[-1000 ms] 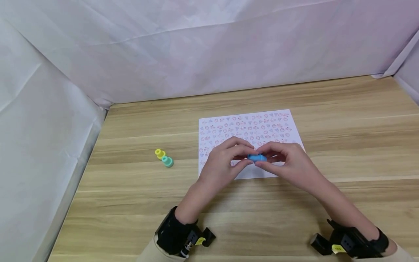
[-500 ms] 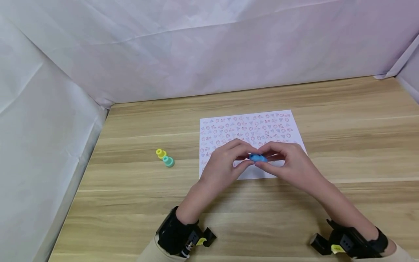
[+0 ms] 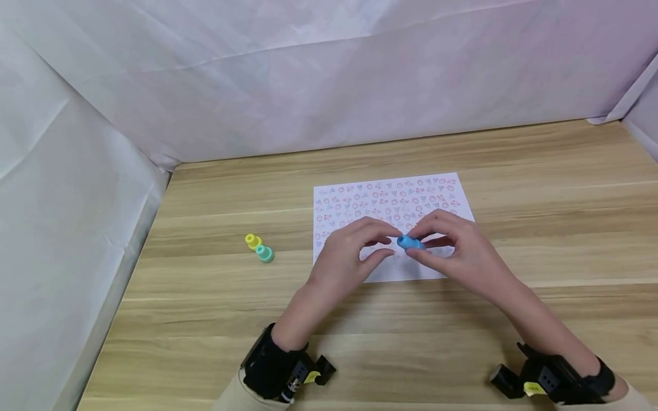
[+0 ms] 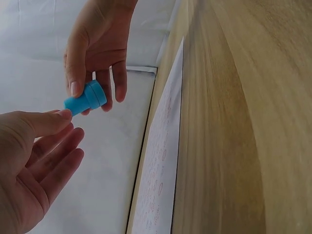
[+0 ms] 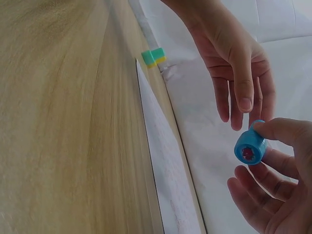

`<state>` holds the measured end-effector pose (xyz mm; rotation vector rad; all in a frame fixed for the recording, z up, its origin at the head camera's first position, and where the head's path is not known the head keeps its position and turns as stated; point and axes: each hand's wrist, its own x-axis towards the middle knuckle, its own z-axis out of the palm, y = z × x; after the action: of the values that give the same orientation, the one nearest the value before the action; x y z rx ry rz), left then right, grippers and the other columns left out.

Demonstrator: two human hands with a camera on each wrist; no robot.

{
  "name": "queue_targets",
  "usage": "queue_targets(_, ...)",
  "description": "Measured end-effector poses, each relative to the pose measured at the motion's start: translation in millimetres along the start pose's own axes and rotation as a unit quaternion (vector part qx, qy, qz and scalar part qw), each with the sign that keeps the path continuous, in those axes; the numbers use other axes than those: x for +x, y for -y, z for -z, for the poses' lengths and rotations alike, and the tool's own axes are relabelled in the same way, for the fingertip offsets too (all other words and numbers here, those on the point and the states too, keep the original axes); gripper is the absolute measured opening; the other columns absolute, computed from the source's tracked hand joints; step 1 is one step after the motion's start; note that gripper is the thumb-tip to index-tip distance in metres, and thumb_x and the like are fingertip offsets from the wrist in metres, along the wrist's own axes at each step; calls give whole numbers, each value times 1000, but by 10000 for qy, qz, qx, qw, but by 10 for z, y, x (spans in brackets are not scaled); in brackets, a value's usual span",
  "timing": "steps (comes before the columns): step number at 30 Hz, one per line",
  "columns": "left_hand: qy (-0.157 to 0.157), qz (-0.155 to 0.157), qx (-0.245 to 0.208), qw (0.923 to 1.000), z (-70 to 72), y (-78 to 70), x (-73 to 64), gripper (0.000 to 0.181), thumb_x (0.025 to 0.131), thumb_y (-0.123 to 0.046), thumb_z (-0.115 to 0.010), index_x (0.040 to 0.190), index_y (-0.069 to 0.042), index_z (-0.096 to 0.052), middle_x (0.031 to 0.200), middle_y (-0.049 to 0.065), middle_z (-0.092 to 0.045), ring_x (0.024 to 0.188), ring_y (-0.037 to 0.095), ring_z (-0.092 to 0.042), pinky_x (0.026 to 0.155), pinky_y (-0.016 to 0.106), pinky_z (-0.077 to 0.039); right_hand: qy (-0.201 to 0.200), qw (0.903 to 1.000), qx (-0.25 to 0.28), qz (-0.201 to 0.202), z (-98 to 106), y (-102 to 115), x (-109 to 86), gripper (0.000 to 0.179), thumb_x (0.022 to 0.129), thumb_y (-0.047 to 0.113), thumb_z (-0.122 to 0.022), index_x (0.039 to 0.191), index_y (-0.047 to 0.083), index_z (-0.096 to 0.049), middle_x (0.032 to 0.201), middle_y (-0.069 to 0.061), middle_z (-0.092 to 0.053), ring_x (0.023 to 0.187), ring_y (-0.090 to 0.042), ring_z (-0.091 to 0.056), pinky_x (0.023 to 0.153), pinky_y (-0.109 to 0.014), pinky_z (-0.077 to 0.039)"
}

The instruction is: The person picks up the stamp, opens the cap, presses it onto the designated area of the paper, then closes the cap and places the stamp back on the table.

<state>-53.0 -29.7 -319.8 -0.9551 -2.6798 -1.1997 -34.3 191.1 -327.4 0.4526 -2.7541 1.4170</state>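
Observation:
My right hand [image 3: 460,248] pinches a small blue toy stamp [image 3: 410,242] between thumb and fingers, above the patterned paper. In the right wrist view the stamp's wide end shows a red design [image 5: 247,153] inside a blue rim. Its narrow end points toward my left hand [image 3: 349,251], whose fingertips are right at that end, thumb and index finger spread apart. The left wrist view has the left thumb overlapping the narrow end, while the right hand [image 4: 100,46] holds the wide part. Under both hands lies white paper [image 3: 385,197] printed with rows of small red and bluish figures.
Left of the paper, a yellow stamp [image 3: 252,241] and a teal stamp [image 3: 264,253] stand side by side on the wooden table [image 3: 205,319]. White cloth [image 3: 288,85] hangs behind the table, and more cloth [image 3: 67,228] covers the left side.
Both hands gripped the blue stamp earlier. The left thumb and fingers have loosened and drawn slightly left, while the right hand has shifted a little right and up with the stamp.

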Motion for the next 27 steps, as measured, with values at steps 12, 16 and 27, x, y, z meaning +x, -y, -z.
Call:
queue_targets(12,-80,236,361,9990,109,76,-35,31,86,-18,-79,116,-21,-72,115,-7,-73,114,8,-67,100,25,-54,-165,9997,-102,-125,165,-39,-4,16,87,17,-78,102,21,-74,100,6,-68,88,-2,-67,79,-13,-57)
queue_targets(16,-151,295,415,9986,147,117,-54,30,86,-17,-79,115,-21,-72,116,-7,-73,115,9,-67,100,25,-54,-319,9991,-115,-242,232,-62,-6,18,86,15,-79,103,18,-74,102,4,-68,89,1,-66,79,-9,-55)
queue_targets(27,-171,749,632,9950,308,233,-106,32,86,-19,-79,116,-21,-71,118,-6,-72,116,11,-66,100,30,-55,-678,9963,-6,-532,400,-134,-39,19,86,11,-78,104,10,-72,102,5,-68,88,3,-65,78,-6,-53)
